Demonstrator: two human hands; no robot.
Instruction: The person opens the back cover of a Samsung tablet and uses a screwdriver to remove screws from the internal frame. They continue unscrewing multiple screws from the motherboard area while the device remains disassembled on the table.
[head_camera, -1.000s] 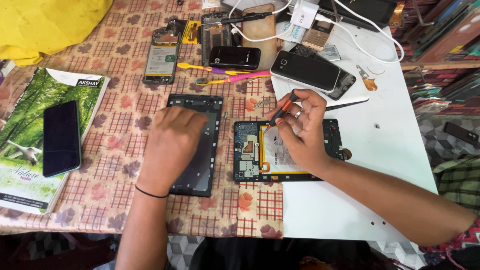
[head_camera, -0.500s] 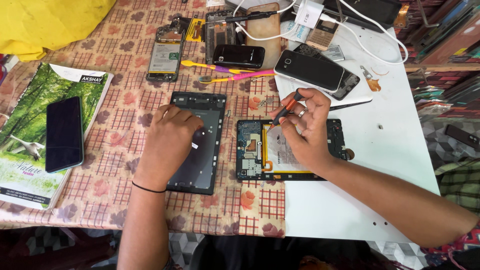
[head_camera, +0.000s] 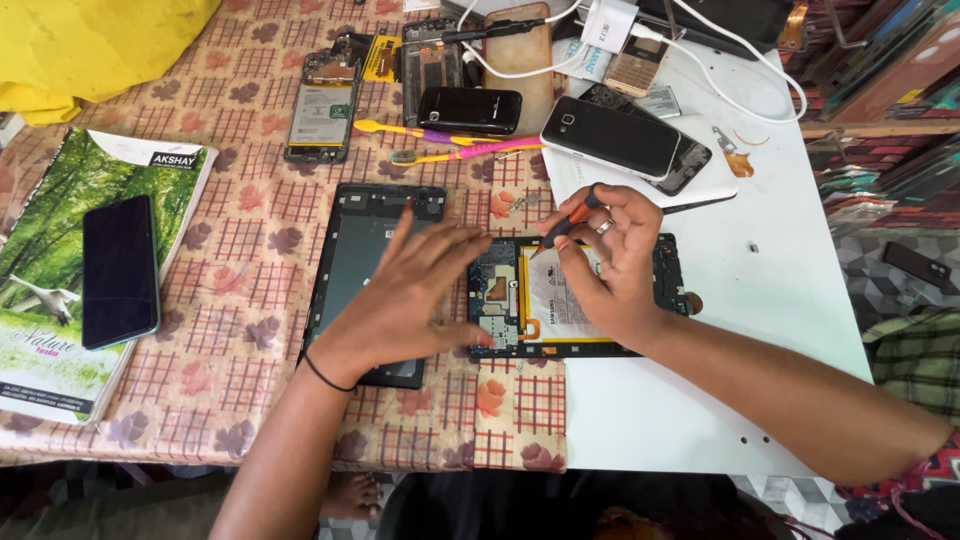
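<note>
**Hands over an opened tablet**

Opened tablet (head_camera: 560, 298) flat on the table, straddling the checked floral tablecloth (head_camera: 240, 260) and the white tabletop (head_camera: 780, 300); circuit board at its left end, pale battery with yellow edging in the middle. Right hand (head_camera: 610, 262) resting over the battery, fingers pinched shut round a small screwdriver (head_camera: 567, 224) with an orange-and-black handle, tip angled down toward the upper edge of the battery. Left hand (head_camera: 405, 292) spread wide, holding nothing, palm hovering over the right side of a separated black tablet back panel (head_camera: 355, 270), fingertips reaching to the left edge of the opened tablet; actual contact not clear. Thin black band on that wrist.

Just beyond the right hand, a black smartphone (head_camera: 612, 136) stacked on another device. Further up, a small black phone (head_camera: 470, 110), two toothbrushes (head_camera: 450, 142) in yellow and pink, a stripped phone frame (head_camera: 322, 112). At far left, a dark phone (head_camera: 120, 270) lying on a green nature-print book (head_camera: 60, 230). Yellow cloth (head_camera: 100, 45) in the top-left corner, white cables (head_camera: 700, 70) trailing across the top.
</note>
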